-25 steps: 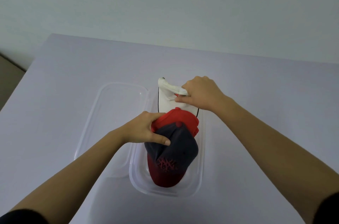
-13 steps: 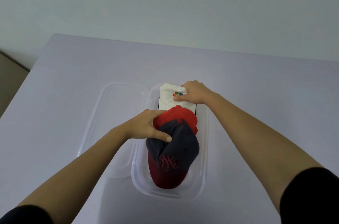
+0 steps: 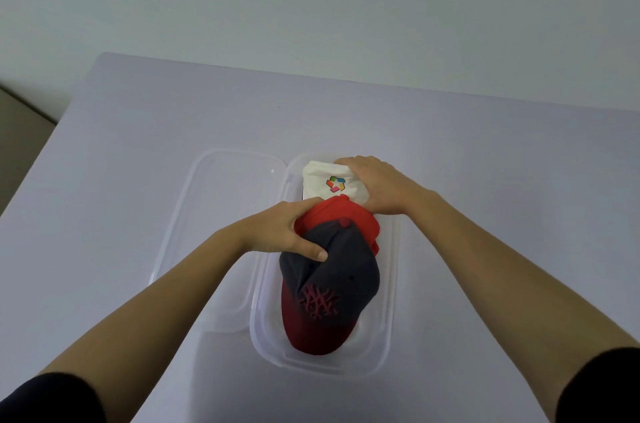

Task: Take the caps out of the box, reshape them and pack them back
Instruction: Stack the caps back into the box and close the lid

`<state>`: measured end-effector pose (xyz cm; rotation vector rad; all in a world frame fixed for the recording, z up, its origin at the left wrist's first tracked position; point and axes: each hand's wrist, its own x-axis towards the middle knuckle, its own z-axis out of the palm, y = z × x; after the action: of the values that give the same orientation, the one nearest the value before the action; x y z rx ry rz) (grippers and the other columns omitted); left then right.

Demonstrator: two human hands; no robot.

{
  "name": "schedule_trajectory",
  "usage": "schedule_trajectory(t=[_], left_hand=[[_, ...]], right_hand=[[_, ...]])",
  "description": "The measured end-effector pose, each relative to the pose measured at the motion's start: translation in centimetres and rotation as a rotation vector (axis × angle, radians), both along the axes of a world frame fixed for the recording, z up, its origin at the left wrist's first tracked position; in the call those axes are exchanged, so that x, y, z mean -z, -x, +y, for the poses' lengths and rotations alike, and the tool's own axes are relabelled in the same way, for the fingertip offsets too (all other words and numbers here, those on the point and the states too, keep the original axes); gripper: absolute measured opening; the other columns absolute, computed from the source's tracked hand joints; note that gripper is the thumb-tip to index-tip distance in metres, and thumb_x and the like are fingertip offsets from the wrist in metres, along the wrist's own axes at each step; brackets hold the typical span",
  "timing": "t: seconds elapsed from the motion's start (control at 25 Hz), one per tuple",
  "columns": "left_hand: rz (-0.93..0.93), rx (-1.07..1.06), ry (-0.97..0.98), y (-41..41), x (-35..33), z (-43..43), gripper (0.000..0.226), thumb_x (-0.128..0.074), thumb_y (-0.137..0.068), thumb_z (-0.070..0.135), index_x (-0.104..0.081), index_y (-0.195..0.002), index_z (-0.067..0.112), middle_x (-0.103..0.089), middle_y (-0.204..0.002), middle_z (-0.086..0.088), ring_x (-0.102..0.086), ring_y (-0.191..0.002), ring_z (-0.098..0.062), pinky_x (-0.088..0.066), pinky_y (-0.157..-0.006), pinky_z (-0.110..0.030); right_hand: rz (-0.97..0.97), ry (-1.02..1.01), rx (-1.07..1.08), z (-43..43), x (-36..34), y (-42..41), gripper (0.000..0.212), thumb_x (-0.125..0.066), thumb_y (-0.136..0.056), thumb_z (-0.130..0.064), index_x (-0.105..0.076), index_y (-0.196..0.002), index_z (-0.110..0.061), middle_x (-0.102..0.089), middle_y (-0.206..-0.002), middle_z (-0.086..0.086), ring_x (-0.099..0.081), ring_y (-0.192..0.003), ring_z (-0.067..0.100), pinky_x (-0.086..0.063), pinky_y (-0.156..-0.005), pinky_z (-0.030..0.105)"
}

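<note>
L hand (image 3: 284,232) is clamped on the left side of the navy cap (image 3: 332,270), thumb laid across the dark crown, fingers curled round the edge and partly under the red cap (image 3: 349,218) tucked just behind it. R hand (image 3: 377,187) sits palm-down at the far end of the box, fingers closed over the right edge of the white cap (image 3: 325,180), pressing it down; can't tell how much cloth is actually pinched underneath. All three caps lie in a row inside the clear plastic box (image 3: 388,336): white one farthest from the person w/ a small multicolour logo facing up, red one in the middle & mostly covered, navy one nearest, its dark red brim pointing toward the person and a red embroidered emblem on the front. So the caps sit between & under both hands, L hand at mid-box, R hand at the far end. Clear lid (image 3: 214,214) lies flat just left of the box, touching or overlapping its long side. Everything rests on a pale lilac table (image 3: 138,131), plain light wall behind. Both forearms are bare, dark sleeves showing at the near edge.
</note>
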<state>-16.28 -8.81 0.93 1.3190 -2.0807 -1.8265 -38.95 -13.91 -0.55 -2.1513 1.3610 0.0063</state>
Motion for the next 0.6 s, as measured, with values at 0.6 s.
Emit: schedule_trajectory(t=[0.6], left_hand=[[0.057,-0.014,-0.001,0.0,-1.3,1.7,0.053,-0.080,-0.072,0.031,-0.054,-0.117,0.043,-0.064,-0.114,0.016,-0.061,-0.104,-0.003,-0.052,-0.089,-0.022]], right_hand=[[0.348,0.253,-0.048,1.3,1.0,0.0,0.093,-0.050,-0.078,-0.067,-0.016,-0.148,-0.017,-0.045,-0.135,0.008,-0.041,-0.124,0.027,-0.018,-0.112,0.047]])
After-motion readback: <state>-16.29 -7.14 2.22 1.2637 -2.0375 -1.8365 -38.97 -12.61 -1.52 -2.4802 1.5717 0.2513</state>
